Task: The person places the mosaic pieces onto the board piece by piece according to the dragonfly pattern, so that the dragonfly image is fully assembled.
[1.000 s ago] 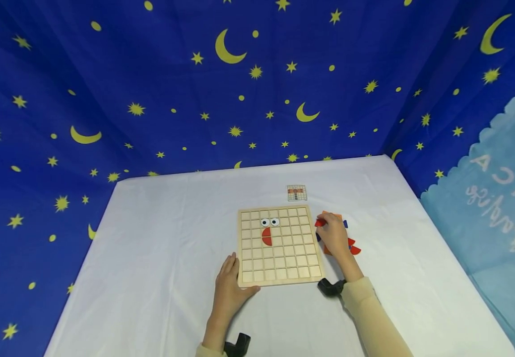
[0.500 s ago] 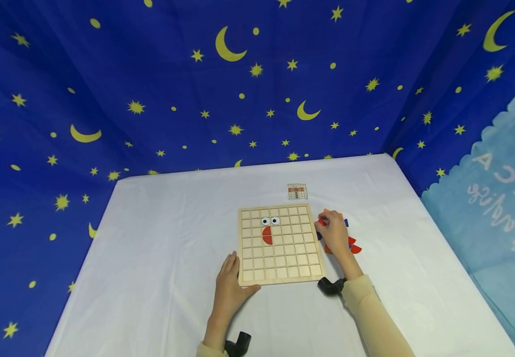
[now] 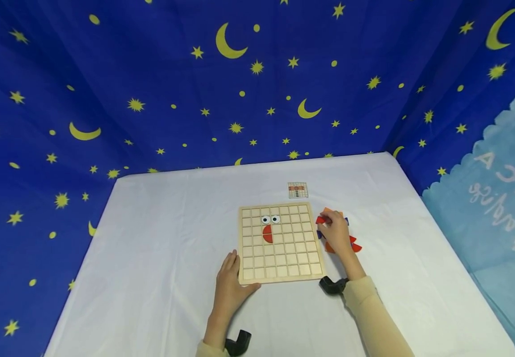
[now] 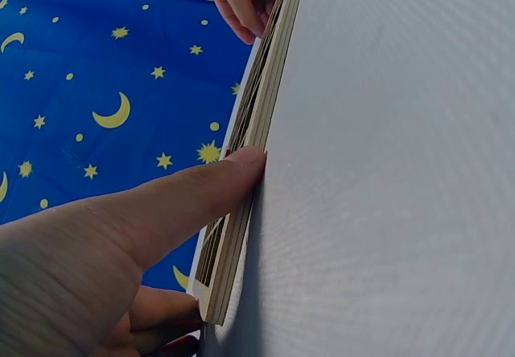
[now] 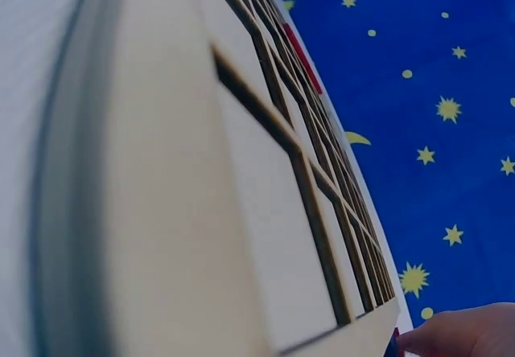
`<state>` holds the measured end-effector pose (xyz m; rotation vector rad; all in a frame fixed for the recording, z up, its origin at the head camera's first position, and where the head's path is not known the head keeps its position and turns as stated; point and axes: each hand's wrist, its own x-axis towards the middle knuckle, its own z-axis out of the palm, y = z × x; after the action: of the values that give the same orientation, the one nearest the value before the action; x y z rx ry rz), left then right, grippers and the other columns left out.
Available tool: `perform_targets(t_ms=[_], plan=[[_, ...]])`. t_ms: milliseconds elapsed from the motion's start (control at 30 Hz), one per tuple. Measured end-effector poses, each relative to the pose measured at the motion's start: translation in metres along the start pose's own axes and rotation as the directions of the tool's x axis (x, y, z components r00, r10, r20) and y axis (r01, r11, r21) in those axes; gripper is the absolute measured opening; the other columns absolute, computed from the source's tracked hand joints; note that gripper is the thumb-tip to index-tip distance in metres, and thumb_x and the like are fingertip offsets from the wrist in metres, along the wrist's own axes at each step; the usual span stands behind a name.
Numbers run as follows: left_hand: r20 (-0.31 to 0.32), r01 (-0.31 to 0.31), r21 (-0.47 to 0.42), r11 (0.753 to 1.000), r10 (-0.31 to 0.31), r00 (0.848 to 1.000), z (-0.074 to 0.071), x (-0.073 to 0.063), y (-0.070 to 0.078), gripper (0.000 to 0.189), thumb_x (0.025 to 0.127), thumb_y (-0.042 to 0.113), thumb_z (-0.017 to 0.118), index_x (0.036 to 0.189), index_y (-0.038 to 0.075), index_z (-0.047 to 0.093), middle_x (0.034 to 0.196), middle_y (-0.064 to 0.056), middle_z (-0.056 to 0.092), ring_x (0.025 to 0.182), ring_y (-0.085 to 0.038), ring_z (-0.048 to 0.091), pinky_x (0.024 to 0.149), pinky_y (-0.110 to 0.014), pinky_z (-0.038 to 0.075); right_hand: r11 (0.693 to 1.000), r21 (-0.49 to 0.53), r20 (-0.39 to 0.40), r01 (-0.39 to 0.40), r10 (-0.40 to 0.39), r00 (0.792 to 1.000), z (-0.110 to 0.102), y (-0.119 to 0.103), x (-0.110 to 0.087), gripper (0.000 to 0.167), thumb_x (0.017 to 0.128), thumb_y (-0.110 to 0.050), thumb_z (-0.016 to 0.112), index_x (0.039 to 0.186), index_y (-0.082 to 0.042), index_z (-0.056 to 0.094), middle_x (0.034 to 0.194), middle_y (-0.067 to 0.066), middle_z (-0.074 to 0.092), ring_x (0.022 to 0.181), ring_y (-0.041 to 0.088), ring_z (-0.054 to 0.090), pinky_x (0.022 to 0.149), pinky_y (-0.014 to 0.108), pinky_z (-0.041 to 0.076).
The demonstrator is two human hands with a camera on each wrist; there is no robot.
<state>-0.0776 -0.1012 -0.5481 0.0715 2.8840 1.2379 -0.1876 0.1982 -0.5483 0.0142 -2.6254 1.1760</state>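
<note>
A square wooden grid board [image 3: 283, 259] lies on the white table. Straight fingers of my left hand [image 3: 229, 286] rest along its left edge, and the thumb [image 4: 229, 176] presses the front edge near the corner. Right of the board, my right hand [image 3: 336, 233] pinches a small red piece [image 3: 320, 219] between thumb and fingertips, above a loose pile. Set in the grid are two round eye pieces [image 3: 265, 219] side by side, with a red half-round shape [image 3: 268, 234] of two quarter pieces below them.
Orange pieces [image 3: 330, 247], red quarter-round pieces [image 3: 356, 247] and dark blue pieces [image 3: 319, 234] lie partly hidden under the right hand. A small pattern card [image 3: 297, 190] sits behind the board. A blue star curtain [image 3: 172, 84] hangs behind the table.
The red piece has tilted in my right fingertips and shows more of its face. The right hand stays over the pile, and the left hand and board hold still.
</note>
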Motion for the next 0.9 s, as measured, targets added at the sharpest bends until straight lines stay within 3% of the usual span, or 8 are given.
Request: perform_targets(t_ms=[133,300,533,900], plan=[[-0.006,-0.003,0.003,1.0,0.003,1.0,-0.001,0.001,0.0,0.095,0.061,0.024,0.088,0.138,-0.008,0.043,0.148,-0.026,0.037,0.14,-0.041,0.03,0.111,-0.06,0.027,0.999,0.032,0.023,0.006,-0.007,1.0,0.0,0.001,0.003,0.032,0.081,-0.002,0.065,0.111,0.01,0.063,0.101,0.024,0.063,0.09,0.034,0.061,0.079,0.045,0.052],[-0.006,-0.006,-0.002,1.0,0.006,1.0,-0.001,0.002,0.002,0.095,0.061,0.023,0.088,0.139,-0.007,0.042,0.149,-0.026,0.036,0.141,-0.041,0.029,0.112,-0.06,0.026,1.0,0.03,0.068,0.008,-0.01,0.998,-0.002,0.003,0.005,0.036,0.08,0.001,0.064,0.115,0.009,0.062,0.107,0.026,0.063,0.096,0.037,0.061,0.084,0.048,0.052],[-0.008,-0.001,-0.006,1.0,0.001,1.0,-0.003,0.002,0.003,0.095,0.061,0.022,0.088,0.138,-0.008,0.042,0.148,-0.026,0.037,0.14,-0.041,0.03,0.111,-0.06,0.026,0.999,0.003,0.148,0.035,-0.035,0.988,-0.007,0.006,0.008,0.04,0.083,-0.004,0.068,0.121,0.005,0.061,0.118,0.026,0.063,0.114,0.043,0.054,0.097,0.056,0.044],[0.003,0.01,-0.005,1.0,-0.01,1.0,0.0,0.001,0.0,0.096,0.062,0.024,0.088,0.139,-0.009,0.041,0.149,-0.025,0.036,0.141,-0.04,0.029,0.112,-0.06,0.026,1.0,-0.002,0.126,0.025,-0.025,0.992,-0.007,0.015,0.006,0.042,0.08,-0.009,0.075,0.118,0.003,0.063,0.109,0.022,0.068,0.106,0.038,0.058,0.093,0.052,0.048]])
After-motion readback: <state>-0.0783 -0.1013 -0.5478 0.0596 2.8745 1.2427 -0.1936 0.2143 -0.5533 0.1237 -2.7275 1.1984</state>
